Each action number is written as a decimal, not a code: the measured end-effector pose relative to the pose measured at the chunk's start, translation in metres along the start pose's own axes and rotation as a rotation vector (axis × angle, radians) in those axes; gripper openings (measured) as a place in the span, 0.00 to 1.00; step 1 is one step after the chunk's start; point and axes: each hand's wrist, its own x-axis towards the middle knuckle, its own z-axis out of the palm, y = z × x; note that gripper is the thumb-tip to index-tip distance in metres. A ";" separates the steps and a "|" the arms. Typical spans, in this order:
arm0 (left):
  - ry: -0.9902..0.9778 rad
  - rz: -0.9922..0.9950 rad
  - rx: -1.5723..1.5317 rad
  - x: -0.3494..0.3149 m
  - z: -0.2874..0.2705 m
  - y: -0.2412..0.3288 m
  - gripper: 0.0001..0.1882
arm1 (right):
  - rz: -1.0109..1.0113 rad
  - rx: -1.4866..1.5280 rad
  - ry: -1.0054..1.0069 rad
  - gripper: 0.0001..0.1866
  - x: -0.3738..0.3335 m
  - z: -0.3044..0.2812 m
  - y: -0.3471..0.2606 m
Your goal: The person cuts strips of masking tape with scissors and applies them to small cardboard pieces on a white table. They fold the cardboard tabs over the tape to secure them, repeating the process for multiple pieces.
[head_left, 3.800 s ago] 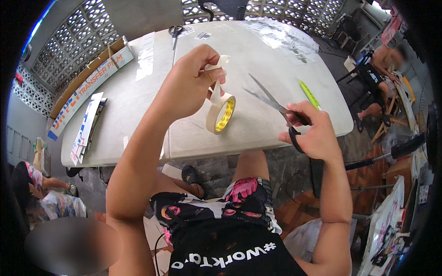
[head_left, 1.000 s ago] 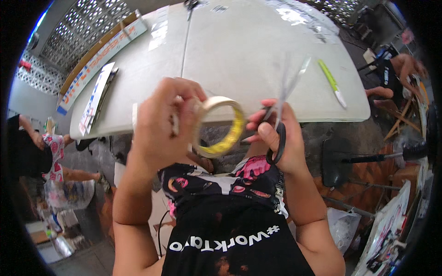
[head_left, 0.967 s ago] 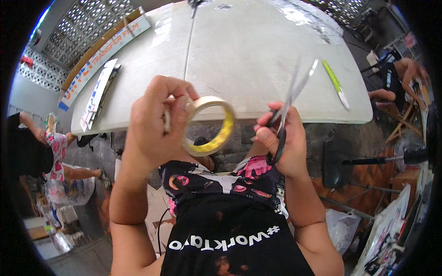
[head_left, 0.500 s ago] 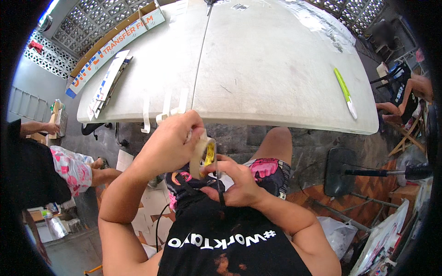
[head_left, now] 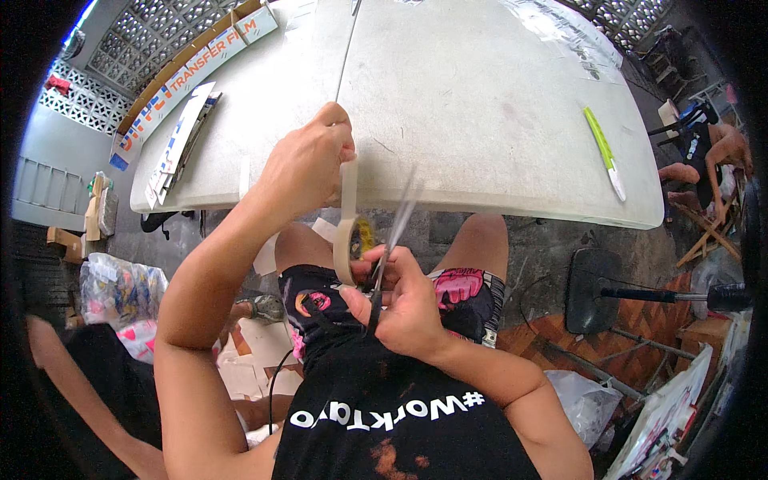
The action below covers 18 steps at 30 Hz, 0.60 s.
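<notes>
Above the table's near edge my left hand (head_left: pixel 312 156) is closed, pinching the free end of a strip of masking tape (head_left: pixel 350 188). The strip runs down, taut, to its cream roll (head_left: pixel 344 254), which has a yellow inner core. Over my lap my right hand (head_left: pixel 408 312) is closed round the roll's near side and a pair of scissors (head_left: pixel 394 232). The blades point up and away, blurred by motion, just right of the roll. A short tape strip (head_left: pixel 245 174) hangs at the table edge, left of my left forearm.
The white folding table (head_left: pixel 480 120) bears a long cardboard box (head_left: pixel 204 72), flat card pieces (head_left: pixel 184 144) and a slim green-and-white tool (head_left: pixel 604 152). A person (head_left: pixel 104 392) bends down at left; another person (head_left: pixel 724 152) sits at right. A black padded stand (head_left: pixel 592 292) is near my right knee.
My left hand has moved up and away, drawing a length of tape off the roll. The scissors' blades have swung up into view. The person at left has bent lower.
</notes>
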 end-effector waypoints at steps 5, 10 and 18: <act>0.031 -0.078 -0.029 0.007 0.006 -0.001 0.03 | -0.046 0.036 -0.015 0.28 0.004 -0.003 0.001; 0.205 0.074 -0.051 0.012 0.013 -0.026 0.09 | 0.028 0.200 -0.030 0.27 0.007 -0.002 0.003; -0.113 0.193 0.231 -0.031 0.002 -0.006 0.22 | 0.017 0.258 -0.040 0.27 0.011 -0.002 0.023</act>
